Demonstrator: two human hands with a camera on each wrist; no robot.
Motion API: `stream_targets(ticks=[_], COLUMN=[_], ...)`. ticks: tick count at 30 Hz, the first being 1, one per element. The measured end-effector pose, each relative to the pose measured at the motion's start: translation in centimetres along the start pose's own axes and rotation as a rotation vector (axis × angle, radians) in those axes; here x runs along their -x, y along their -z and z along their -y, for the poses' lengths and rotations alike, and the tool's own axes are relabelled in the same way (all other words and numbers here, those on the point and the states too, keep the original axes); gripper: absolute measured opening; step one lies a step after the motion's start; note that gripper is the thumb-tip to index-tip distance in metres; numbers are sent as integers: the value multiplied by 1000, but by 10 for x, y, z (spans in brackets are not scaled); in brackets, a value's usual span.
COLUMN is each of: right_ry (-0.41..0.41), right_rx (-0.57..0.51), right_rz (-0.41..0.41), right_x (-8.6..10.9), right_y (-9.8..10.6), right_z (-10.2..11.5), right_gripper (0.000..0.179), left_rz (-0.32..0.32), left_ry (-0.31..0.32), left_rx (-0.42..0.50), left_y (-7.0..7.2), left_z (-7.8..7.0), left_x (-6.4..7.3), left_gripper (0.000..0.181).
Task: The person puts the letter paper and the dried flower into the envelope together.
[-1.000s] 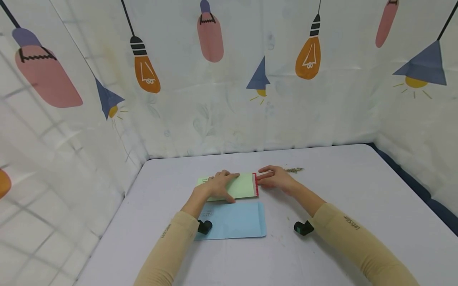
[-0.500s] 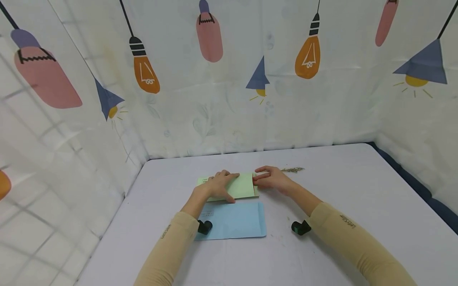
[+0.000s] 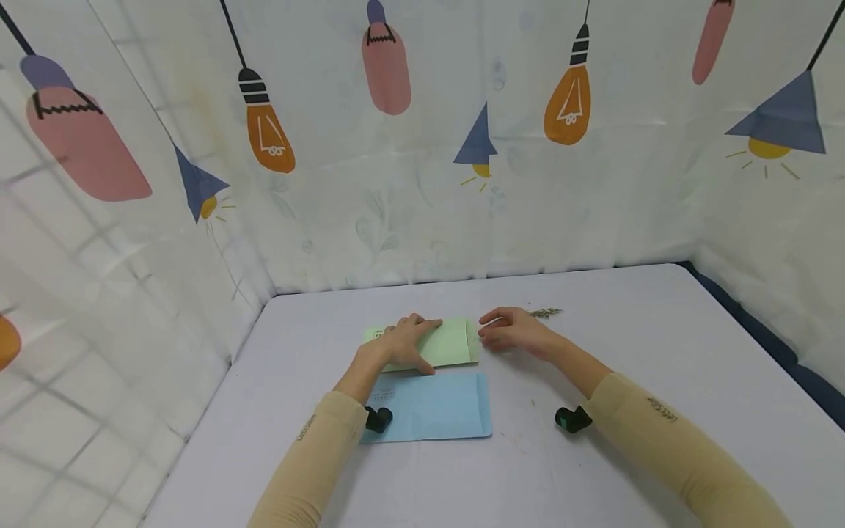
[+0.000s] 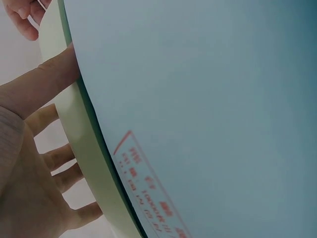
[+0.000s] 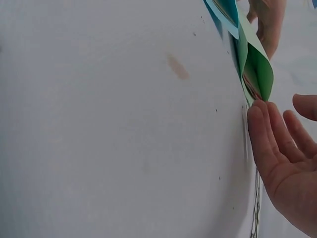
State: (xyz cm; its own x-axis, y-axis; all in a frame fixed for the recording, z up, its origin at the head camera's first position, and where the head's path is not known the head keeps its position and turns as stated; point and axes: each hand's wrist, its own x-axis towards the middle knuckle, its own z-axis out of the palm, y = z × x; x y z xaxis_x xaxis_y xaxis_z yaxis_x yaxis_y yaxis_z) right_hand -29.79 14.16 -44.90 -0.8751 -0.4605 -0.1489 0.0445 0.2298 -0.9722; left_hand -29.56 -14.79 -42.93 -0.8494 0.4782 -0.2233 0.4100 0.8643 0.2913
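My left hand (image 3: 404, 343) lies spread across a light green envelope (image 3: 454, 341), fingers on top and thumb at its near edge. Seen from the left wrist, the thumb overlaps the edge of a light blue envelope (image 4: 208, 99) bearing red print. My right hand (image 3: 518, 331) holds nothing; its fingers are lightly bent just off the green envelope's right end. In the right wrist view, that end bulges wide at its mouth (image 5: 262, 69), and thin reddish edges (image 5: 251, 87) show inside. The right fingertips come right up to the mouth there.
The blue envelope (image 3: 429, 411) lies nearer to me than the green one, on a white tabletop (image 3: 594, 315). Behind my right hand is a small dried sprig (image 3: 545, 312). A printed curtain (image 3: 422, 205) stands along the table's back edge.
A red-edged card jutting from the green envelope's right end has gone inside, pushed by my right fingers. My right hand has since drawn back slightly rightward. My left hand stays put.
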Motion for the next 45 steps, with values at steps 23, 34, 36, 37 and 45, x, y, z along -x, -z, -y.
stream_targets(ticks=[23,34,36,37,45], right_ry=[-24,-106,-114,-116,-104], right_rx=[95,175,198,210,361], right_rz=[-120,-250,-264,-270,-356], right_x=[44,50,50,50,45], right_y=[72,95,97,97,98], right_z=[-14,-17,-16,-16,-12], right_gripper=[43,41,41,40,36], left_rz=[12,10,12,10,5], left_ry=[37,17,13,12,11], left_rx=[13,2,2,6,2], left_y=[-2,0,0,0,1], left_z=[1,0,0,0,0], left_x=[2,3,3,3,2], left_gripper=[101,101,101,101,101])
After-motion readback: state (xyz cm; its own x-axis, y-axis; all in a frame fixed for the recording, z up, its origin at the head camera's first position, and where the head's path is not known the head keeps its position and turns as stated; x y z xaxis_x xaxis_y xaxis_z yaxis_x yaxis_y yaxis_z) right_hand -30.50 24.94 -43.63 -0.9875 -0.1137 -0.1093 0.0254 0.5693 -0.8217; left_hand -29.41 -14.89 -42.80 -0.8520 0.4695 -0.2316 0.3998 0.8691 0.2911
